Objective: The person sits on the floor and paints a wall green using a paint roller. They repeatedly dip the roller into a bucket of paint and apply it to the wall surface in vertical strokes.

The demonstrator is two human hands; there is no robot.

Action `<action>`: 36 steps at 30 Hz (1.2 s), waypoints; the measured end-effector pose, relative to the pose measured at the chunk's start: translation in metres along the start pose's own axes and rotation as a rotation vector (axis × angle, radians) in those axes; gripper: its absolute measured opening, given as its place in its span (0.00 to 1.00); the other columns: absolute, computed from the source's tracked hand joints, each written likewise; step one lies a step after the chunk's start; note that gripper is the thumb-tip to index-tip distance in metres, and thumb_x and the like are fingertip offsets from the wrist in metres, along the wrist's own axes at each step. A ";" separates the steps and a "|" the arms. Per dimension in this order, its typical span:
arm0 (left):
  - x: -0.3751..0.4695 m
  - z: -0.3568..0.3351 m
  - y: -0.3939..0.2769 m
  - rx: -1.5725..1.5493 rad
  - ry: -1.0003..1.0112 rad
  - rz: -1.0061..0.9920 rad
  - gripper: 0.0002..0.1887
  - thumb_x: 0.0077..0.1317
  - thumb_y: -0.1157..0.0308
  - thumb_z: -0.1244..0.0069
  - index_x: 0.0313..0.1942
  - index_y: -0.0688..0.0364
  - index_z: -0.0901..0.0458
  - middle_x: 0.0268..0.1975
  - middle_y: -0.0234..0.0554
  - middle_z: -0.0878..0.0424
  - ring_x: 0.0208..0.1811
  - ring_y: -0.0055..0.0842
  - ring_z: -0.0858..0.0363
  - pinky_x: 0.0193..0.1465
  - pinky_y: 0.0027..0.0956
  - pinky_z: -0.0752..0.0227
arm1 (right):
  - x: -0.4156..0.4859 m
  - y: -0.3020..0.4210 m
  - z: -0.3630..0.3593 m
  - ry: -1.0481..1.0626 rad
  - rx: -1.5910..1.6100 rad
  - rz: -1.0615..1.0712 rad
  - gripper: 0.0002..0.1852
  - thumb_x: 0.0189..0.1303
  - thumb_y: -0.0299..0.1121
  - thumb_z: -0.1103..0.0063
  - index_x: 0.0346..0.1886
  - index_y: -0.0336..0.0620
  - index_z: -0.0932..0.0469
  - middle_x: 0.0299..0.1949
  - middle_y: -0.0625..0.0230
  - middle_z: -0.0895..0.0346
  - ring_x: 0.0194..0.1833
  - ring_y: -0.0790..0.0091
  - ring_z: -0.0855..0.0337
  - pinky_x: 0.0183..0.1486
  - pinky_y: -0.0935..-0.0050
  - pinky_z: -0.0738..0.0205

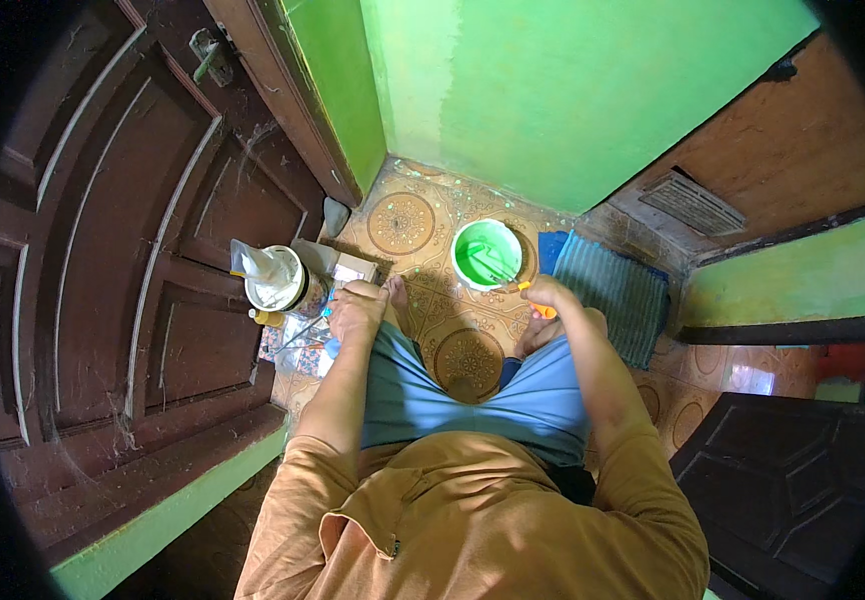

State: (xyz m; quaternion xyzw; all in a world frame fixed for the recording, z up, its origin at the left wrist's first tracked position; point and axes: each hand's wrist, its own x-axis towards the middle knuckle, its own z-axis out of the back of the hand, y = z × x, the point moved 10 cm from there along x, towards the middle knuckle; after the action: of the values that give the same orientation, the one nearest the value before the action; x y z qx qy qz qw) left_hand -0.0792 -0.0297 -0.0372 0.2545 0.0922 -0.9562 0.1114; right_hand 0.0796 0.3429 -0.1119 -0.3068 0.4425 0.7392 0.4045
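Observation:
My right hand (552, 296) is closed around the orange handle of a paint roller (543, 309). Its metal frame reaches over the rim into a white plastic bucket (456, 271), where the roller head looks coated in green paint (475, 251). The bucket stands on the patterned tile floor between my feet and the wall. On my left knee rests my left hand (357, 311), fingers pointing down. A small turquoise thing (327, 310) shows at those fingers; whether they hold it is unclear.
A paint-smeared white tub (275, 292) holding a plastic bag stands left, beside a cardboard box (354, 268) and a yellow-capped bottle (266, 318). A brown panelled door (200, 292) rises there. Ahead is the two-toned green wall (552, 97); a striped mat (612, 285) lies right.

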 end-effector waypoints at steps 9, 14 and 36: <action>0.008 0.003 -0.003 0.013 -0.142 -0.054 0.51 0.51 0.33 0.47 0.60 0.73 0.34 0.59 0.60 0.27 0.60 0.44 0.24 0.63 0.40 0.30 | -0.022 0.020 0.006 0.034 -0.069 0.084 0.14 0.62 0.32 0.43 0.27 0.27 0.24 0.22 0.57 0.22 0.18 0.64 0.21 0.19 0.64 0.26; 0.014 -0.005 -0.007 0.009 -0.118 -0.040 0.54 0.52 0.27 0.52 0.58 0.75 0.34 0.58 0.58 0.27 0.61 0.43 0.27 0.63 0.42 0.32 | -0.012 -0.006 0.011 0.071 -0.041 0.011 0.13 0.60 0.33 0.42 0.35 0.28 0.23 0.23 0.56 0.21 0.19 0.62 0.19 0.18 0.63 0.26; 0.004 -0.004 -0.026 0.035 -0.116 -0.123 0.42 0.56 0.39 0.50 0.56 0.70 0.30 0.55 0.54 0.27 0.58 0.44 0.27 0.56 0.47 0.28 | -0.088 -0.055 0.025 -0.149 -0.300 0.261 0.16 0.61 0.40 0.45 0.31 0.34 0.17 0.17 0.61 0.22 0.18 0.65 0.20 0.23 0.65 0.25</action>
State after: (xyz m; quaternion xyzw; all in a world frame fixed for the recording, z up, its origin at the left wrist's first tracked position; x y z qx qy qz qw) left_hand -0.0875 -0.0042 -0.0393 0.1945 0.0844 -0.9758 0.0533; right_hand 0.1680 0.3526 -0.0520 -0.2479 0.3326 0.8636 0.2867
